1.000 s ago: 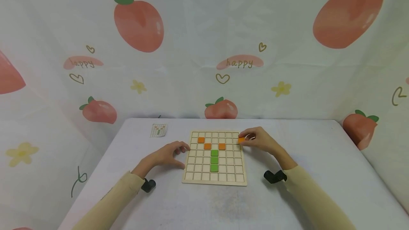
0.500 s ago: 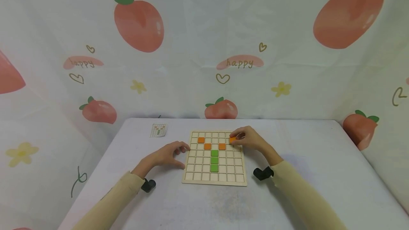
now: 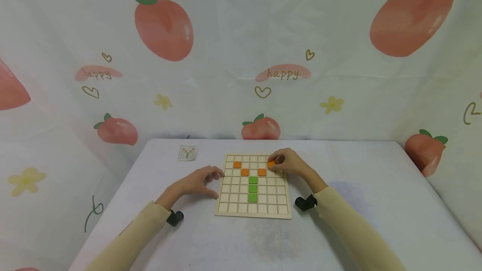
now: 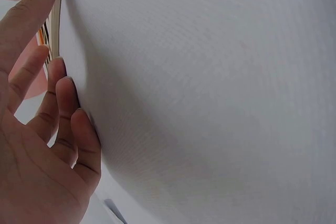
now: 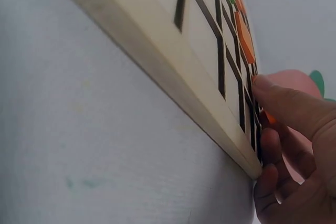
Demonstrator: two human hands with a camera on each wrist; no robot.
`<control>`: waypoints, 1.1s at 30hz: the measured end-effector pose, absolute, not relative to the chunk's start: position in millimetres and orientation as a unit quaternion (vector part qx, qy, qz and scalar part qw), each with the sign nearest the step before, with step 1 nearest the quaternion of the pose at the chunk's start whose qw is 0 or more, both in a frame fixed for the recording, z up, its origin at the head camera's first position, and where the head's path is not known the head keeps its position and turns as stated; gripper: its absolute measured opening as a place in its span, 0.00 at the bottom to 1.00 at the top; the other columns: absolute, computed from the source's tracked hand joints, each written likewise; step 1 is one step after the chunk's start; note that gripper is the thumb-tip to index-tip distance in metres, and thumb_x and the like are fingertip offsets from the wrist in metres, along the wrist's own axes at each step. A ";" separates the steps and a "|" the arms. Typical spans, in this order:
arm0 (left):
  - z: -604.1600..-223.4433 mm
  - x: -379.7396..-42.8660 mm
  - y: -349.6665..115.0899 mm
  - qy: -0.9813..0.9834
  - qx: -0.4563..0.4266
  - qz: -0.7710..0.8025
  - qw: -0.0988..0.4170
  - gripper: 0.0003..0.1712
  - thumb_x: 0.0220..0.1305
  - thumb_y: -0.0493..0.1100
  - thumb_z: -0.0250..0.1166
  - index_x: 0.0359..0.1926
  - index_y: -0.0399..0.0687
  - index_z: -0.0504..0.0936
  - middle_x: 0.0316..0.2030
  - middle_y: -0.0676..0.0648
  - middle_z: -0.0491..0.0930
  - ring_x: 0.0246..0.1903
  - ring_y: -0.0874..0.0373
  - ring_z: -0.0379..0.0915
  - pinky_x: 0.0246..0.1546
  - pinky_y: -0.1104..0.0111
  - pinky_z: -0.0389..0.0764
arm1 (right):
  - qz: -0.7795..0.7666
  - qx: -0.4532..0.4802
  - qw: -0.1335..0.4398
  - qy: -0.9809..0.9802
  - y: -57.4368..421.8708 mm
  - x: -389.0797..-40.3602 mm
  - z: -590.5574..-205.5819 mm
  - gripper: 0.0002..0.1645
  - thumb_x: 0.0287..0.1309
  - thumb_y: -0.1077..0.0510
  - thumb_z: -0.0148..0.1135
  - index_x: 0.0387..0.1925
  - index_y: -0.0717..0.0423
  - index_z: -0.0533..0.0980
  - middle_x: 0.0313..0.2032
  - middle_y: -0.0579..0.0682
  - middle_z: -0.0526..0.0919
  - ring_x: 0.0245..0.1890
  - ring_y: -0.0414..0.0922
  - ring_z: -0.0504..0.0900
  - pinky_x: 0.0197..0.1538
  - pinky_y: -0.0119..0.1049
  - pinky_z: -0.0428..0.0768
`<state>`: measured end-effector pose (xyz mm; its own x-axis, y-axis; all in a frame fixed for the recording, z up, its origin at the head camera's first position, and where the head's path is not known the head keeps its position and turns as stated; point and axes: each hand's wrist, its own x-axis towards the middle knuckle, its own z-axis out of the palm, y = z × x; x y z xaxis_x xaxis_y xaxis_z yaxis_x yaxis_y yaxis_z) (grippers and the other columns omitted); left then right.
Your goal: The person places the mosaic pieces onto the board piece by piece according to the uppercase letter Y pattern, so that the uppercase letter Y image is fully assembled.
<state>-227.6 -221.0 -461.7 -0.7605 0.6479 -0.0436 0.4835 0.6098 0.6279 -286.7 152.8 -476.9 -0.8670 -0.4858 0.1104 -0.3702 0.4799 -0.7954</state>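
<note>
A pale wooden grid board (image 3: 254, 216) lies on the white table in the head view. My right hand (image 3: 291, 165) pinches a square orange tile (image 3: 270, 164) between thumb and fingers, over the upper right of the grid. In the right wrist view the thumb (image 5: 283, 100) partly hides that tile. My left hand (image 3: 197, 182) rests at the board's left edge, thumb and fingers spread and relaxed, holding nothing. Seated in the grid are three other orange tiles, one of them an orange tile (image 3: 262, 172) close to my right fingers, and a column of green tiles (image 3: 253, 189).
A small paper card (image 3: 187, 153) printed with a coloured grid pattern lies beyond the board, toward the back left. The white table (image 3: 361, 195) extends on both sides. A fruit-print curtain (image 3: 218, 53) hangs behind it.
My right hand has carried the orange tile leftward from the board's right edge to over the grid. The left hand has stayed at the left edge.
</note>
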 end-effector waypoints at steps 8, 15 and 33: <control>-464.6 -229.8 -221.9 0.889 0.310 0.305 0.141 0.37 0.53 0.47 0.81 0.61 0.46 0.76 0.48 0.51 0.75 0.47 0.53 0.70 0.52 0.57 0.73 | -0.442 -0.257 0.066 0.857 152.4 -287.2 -476.2 0.11 0.53 0.63 0.78 0.39 0.62 0.86 0.42 0.52 0.84 0.37 0.46 0.77 0.42 0.41 0.77; -461.6 -227.9 -220.7 0.891 0.300 0.308 0.146 0.37 0.53 0.46 0.81 0.61 0.45 0.76 0.48 0.50 0.75 0.47 0.52 0.70 0.52 0.56 0.73 | -0.440 -0.256 0.064 0.858 150.4 -286.3 -475.5 0.12 0.53 0.63 0.78 0.39 0.61 0.86 0.42 0.52 0.84 0.37 0.46 0.77 0.43 0.41 0.77; -459.8 -228.2 -219.6 0.889 0.308 0.307 0.143 0.37 0.53 0.45 0.81 0.61 0.44 0.75 0.47 0.49 0.75 0.46 0.52 0.70 0.52 0.57 0.74 | -0.450 -0.248 0.072 0.855 146.0 -281.7 -475.6 0.15 0.52 0.63 0.79 0.43 0.61 0.85 0.39 0.49 0.85 0.37 0.45 0.79 0.45 0.41 0.78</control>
